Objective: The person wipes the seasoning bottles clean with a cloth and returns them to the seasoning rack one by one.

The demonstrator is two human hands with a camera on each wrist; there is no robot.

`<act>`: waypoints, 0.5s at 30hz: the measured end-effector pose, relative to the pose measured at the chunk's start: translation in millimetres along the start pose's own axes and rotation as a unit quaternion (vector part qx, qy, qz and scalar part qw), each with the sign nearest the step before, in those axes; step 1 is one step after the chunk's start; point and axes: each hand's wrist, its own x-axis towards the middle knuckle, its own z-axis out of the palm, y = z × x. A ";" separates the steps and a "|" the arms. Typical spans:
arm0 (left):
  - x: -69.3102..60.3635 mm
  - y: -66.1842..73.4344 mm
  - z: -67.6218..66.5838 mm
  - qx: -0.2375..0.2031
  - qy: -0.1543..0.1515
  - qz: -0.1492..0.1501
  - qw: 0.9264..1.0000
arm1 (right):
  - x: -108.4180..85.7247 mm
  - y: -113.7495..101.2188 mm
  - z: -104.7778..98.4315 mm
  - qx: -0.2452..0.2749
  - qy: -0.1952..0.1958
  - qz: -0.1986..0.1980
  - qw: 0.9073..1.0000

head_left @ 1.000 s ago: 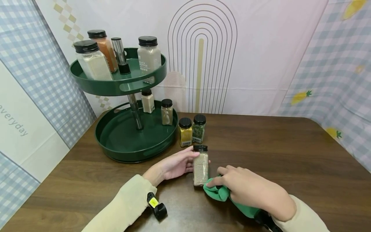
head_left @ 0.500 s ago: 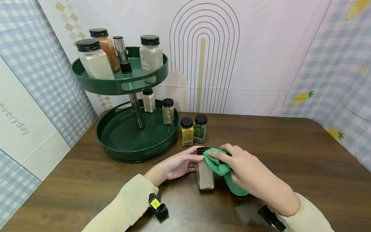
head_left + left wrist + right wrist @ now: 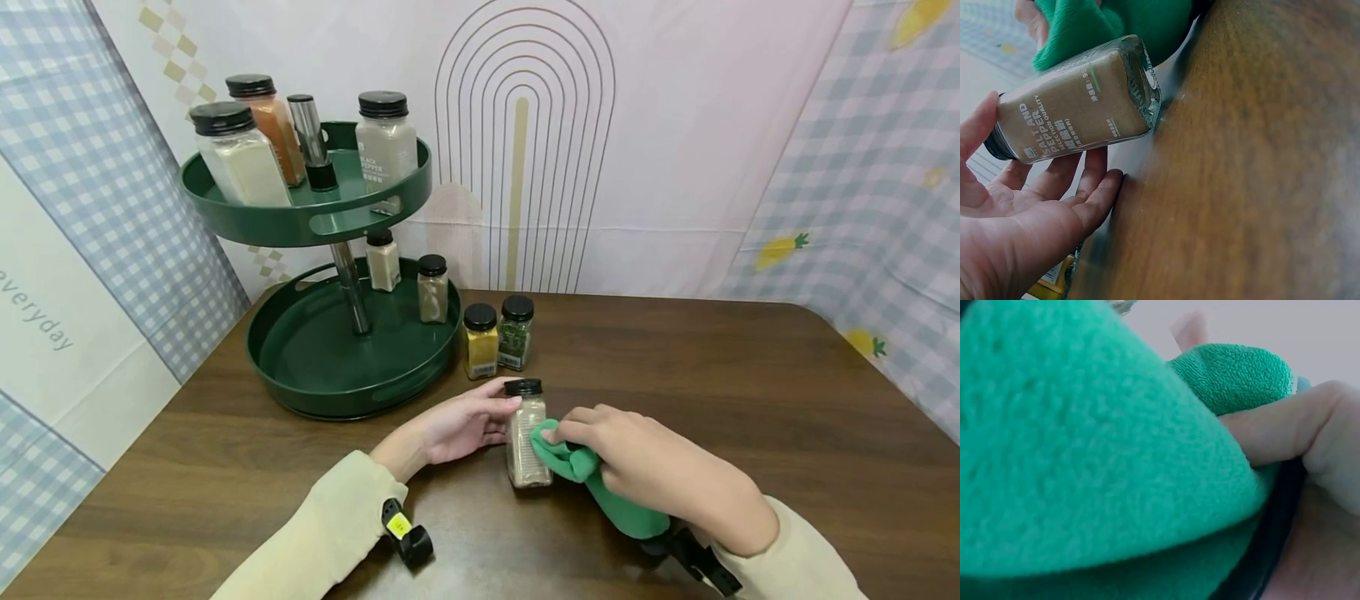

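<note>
Near the middle of the table, my left hand (image 3: pixel 461 427) grips a small square spice jar (image 3: pixel 527 450) by its upper part, below the black lid. The jar tilts slightly, its base on or just above the wood. Its label reads "salt and pepper" in the left wrist view, where thumb and fingers lie round the glass jar (image 3: pixel 1072 103). My right hand (image 3: pixel 648 458) holds a bunched green cloth (image 3: pixel 626 507) against the jar's right side. The cloth (image 3: pixel 1085 450) fills most of the right wrist view and hides much of the fingers.
A green two-tier rack (image 3: pixel 337 400) stands at the left, with large jars on top and two small jars (image 3: pixel 432 292) below. A yellow spice jar (image 3: pixel 481 346) and a green herb jar (image 3: pixel 515 337) stand beside it, just behind my left hand.
My right hand has moved the green cloth from the jar's base up to its lid, then back down to its side. The left hand keeps its grip; the jar has tilted a little.
</note>
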 end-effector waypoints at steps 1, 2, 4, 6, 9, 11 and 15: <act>-0.2 0.1 0.0 0.000 0.001 0.000 1.000 | -0.2 0.3 0.9 0.002 -0.003 -0.003 1.000; -0.2 0.1 -0.1 0.000 0.001 -0.001 1.000 | -0.3 0.6 1.7 0.001 -0.004 -0.006 1.000; -0.3 0.1 -0.3 0.001 0.002 -0.001 1.000 | -0.7 1.1 3.2 0.003 -0.008 -0.010 1.000; -0.4 0.3 -0.1 -0.001 0.004 -0.003 1.000 | -0.9 1.5 4.8 0.002 -0.010 -0.018 1.000; -0.5 0.5 0.0 -0.001 0.007 -0.006 1.000 | -1.3 0.4 6.4 0.003 -0.024 -0.021 0.999; -0.6 0.9 0.1 -0.002 0.008 -0.009 1.000 | -1.3 -1.0 7.0 0.011 -0.040 -0.018 0.999; -0.7 1.4 0.1 -0.003 0.008 -0.012 1.000 | -0.6 -4.6 7.5 0.023 -0.080 -0.002 0.997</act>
